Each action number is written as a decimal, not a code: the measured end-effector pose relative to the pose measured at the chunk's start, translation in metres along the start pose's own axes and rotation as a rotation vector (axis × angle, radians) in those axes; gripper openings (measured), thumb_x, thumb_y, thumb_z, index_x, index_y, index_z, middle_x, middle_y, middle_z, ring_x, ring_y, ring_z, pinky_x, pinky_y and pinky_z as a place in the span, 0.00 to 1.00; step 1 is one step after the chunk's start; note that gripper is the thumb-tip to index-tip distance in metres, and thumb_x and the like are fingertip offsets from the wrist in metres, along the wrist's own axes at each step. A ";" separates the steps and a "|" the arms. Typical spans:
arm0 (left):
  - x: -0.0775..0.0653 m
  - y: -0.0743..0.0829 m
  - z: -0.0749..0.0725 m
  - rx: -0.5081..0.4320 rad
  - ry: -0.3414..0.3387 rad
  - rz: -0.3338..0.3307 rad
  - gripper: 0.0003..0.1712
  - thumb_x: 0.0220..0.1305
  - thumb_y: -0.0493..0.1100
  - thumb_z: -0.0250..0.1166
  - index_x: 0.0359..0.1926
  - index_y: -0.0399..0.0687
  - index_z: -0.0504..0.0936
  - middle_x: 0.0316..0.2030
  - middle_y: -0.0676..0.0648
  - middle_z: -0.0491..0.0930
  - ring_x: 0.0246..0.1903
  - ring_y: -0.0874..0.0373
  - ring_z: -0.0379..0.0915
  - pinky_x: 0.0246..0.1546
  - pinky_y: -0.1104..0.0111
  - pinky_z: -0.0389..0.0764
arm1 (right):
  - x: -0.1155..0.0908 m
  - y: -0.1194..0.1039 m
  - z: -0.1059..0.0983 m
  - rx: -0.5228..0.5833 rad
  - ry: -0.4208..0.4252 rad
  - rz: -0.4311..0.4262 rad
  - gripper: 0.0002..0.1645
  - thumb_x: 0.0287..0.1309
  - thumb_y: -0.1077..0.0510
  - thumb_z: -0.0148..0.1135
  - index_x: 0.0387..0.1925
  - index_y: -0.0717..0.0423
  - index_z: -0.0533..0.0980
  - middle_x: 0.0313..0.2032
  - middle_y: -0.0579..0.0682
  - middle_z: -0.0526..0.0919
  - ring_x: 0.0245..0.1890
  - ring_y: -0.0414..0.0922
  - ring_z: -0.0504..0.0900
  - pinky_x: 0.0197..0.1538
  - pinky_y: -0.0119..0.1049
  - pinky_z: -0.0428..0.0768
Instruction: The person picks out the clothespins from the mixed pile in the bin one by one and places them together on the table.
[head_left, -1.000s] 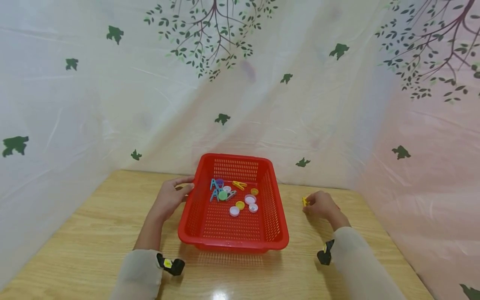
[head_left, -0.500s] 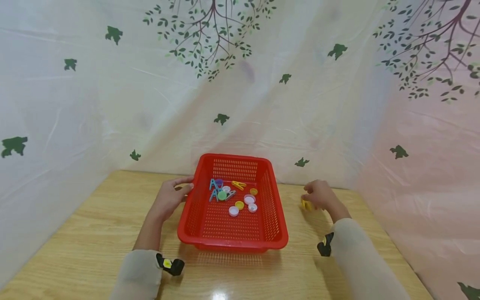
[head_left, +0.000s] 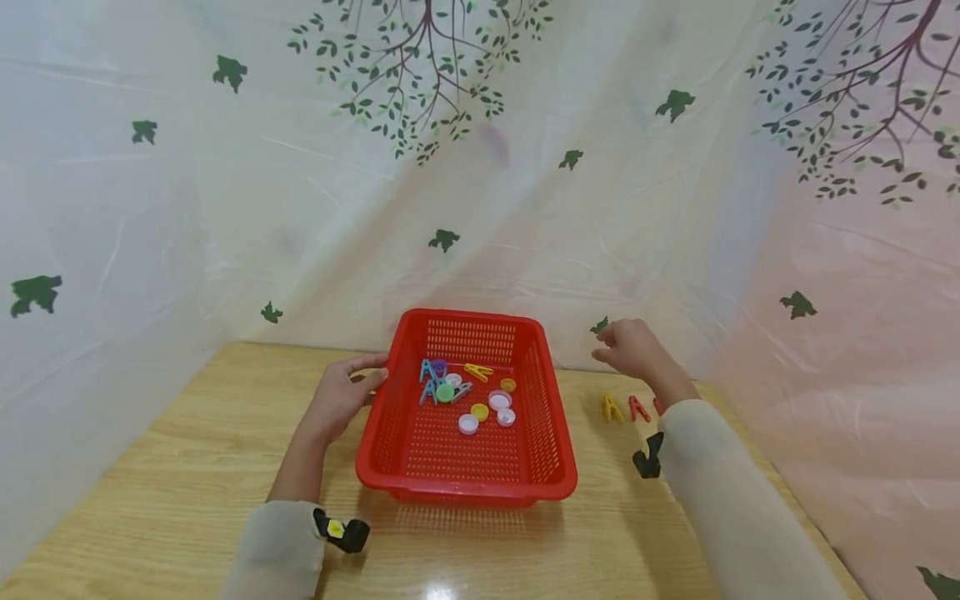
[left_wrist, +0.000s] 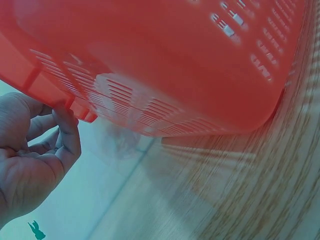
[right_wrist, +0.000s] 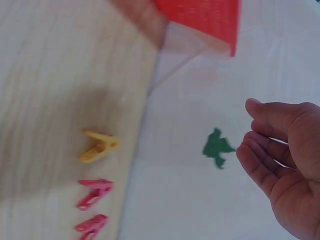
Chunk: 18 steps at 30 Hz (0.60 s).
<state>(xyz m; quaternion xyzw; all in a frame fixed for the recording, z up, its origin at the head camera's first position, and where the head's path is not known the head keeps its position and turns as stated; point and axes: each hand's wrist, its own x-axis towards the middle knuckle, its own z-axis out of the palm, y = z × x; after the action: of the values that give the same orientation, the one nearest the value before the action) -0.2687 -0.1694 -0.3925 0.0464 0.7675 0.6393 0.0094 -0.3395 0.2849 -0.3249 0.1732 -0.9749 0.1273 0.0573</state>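
My left hand (head_left: 339,400) grips the left rim of a red plastic basket (head_left: 468,487), its fingers hooked at the edge in the left wrist view. Inside lie blue clothespins (head_left: 428,390), a yellow clothespin (head_left: 477,371), a grey one (head_left: 461,392) and several bottle caps (head_left: 468,424) in white, yellow, green and purple. My right hand (head_left: 637,354) hangs in the air right of the basket, fingers loosely bent with nothing between them. Below it on the table stand a yellow clothespin (right_wrist: 101,146) and two red clothespins (right_wrist: 95,192) in a row; my sleeve partly covers the last in the head view.
The wooden table (head_left: 187,467) meets a pale curtain (head_left: 330,225) printed with leaves and branches at its back edge. Another curtain side (head_left: 847,375) borders the table on the right. Black cameras are strapped to both wrists.
My right hand has let go of the yellow clothespin and risen away toward the back, uncovering the red clothespins beside it. The left hand stays on the basket rim.
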 end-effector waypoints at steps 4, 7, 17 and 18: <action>-0.005 0.006 0.001 -0.004 -0.002 0.004 0.23 0.76 0.37 0.57 0.68 0.36 0.75 0.63 0.33 0.75 0.53 0.42 0.81 0.51 0.53 0.85 | 0.010 -0.012 -0.010 -0.009 0.032 -0.043 0.19 0.65 0.59 0.65 0.50 0.72 0.82 0.48 0.68 0.85 0.47 0.61 0.84 0.54 0.59 0.82; 0.002 -0.003 0.000 -0.007 -0.005 0.010 0.23 0.77 0.38 0.57 0.68 0.36 0.74 0.64 0.33 0.74 0.53 0.42 0.81 0.52 0.52 0.85 | 0.015 -0.025 -0.016 0.008 0.039 -0.049 0.20 0.65 0.60 0.65 0.52 0.72 0.82 0.49 0.68 0.85 0.48 0.61 0.84 0.55 0.59 0.82; 0.011 -0.020 -0.002 0.002 0.007 0.010 0.22 0.76 0.43 0.59 0.67 0.43 0.77 0.63 0.37 0.76 0.53 0.43 0.82 0.52 0.51 0.84 | 0.032 -0.070 -0.025 0.046 0.046 -0.022 0.20 0.67 0.58 0.64 0.55 0.68 0.81 0.52 0.66 0.85 0.51 0.60 0.83 0.55 0.55 0.84; 0.011 -0.020 -0.002 0.002 0.008 0.011 0.23 0.76 0.43 0.59 0.67 0.43 0.77 0.63 0.37 0.76 0.53 0.43 0.82 0.52 0.51 0.85 | 0.034 -0.074 -0.026 0.055 0.045 -0.012 0.20 0.67 0.58 0.65 0.55 0.67 0.81 0.52 0.65 0.85 0.50 0.60 0.83 0.55 0.54 0.84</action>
<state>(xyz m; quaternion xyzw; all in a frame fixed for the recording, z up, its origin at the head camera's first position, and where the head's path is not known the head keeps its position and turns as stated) -0.2811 -0.1744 -0.4111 0.0481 0.7679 0.6387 0.0025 -0.3432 0.2134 -0.2777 0.1774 -0.9685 0.1576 0.0751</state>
